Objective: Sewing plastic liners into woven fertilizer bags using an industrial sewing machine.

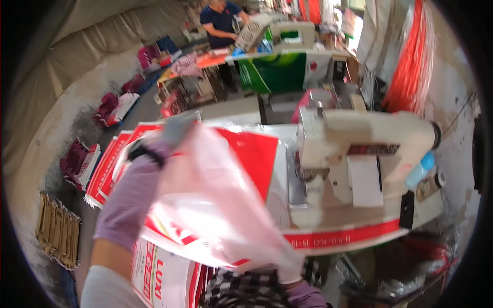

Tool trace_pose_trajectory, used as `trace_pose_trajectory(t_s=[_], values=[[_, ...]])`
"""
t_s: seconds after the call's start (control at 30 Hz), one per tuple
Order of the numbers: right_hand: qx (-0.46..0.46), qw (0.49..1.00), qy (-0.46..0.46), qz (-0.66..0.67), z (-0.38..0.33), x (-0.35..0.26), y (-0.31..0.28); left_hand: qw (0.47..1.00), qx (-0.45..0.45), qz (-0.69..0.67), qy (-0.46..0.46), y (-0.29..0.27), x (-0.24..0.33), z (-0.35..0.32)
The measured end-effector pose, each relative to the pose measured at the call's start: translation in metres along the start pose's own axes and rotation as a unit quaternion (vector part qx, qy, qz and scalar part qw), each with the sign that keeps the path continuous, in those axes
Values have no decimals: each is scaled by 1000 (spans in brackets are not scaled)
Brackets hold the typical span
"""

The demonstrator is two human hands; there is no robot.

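A pale, partly see-through plastic bag (pixel 226 174), smeared by motion, stretches across the sewing table from far left to near right. My left hand (pixel 179 129), in a grey glove, is closed on its far end; the fingers are blurred. Close to my body, my right hand (pixel 291 268), in a whitish glove, grips the near end. Beneath the bag lie red and white printed sacks (pixel 251 154). To the right of both hands stands a cream industrial sewing machine (pixel 370 138), its needle area beside the sacks.
More printed sacks (pixel 159 272) are piled near my lap. Brown bundles (pixel 59 231) and purple bundles (pixel 77 161) line the left wall. Red and clear strands (pixel 413 66) hang at the right. Farther back, another person (pixel 221 25) works at a table.
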State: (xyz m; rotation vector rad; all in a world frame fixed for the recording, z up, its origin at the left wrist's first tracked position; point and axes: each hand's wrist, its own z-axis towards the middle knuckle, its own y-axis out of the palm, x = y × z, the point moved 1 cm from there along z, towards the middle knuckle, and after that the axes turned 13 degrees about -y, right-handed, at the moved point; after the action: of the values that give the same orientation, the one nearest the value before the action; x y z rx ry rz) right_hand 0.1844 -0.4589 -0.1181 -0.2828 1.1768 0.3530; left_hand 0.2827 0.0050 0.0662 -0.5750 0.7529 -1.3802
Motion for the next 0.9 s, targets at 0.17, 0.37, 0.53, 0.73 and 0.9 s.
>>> trace_pose_trajectory(t_s=[0.17,0.37,0.53,0.73,0.9], values=[[219,967,93,-88,-113,32,-79,953,-123,-275,34,169,186,19],[-26,907,-28,-419,-167,29,-124,954,-259,-150,-8,187,257,-5],[-26,950,282,-130,-178,3,-132,794,-496,-284,-207,148,251,-5],[-60,958,272,-72,-144,1,-106,988,-153,-10,3,164,271,11],[41,990,48,-129,-52,14,-51,884,-402,112,211,73,307,-104]])
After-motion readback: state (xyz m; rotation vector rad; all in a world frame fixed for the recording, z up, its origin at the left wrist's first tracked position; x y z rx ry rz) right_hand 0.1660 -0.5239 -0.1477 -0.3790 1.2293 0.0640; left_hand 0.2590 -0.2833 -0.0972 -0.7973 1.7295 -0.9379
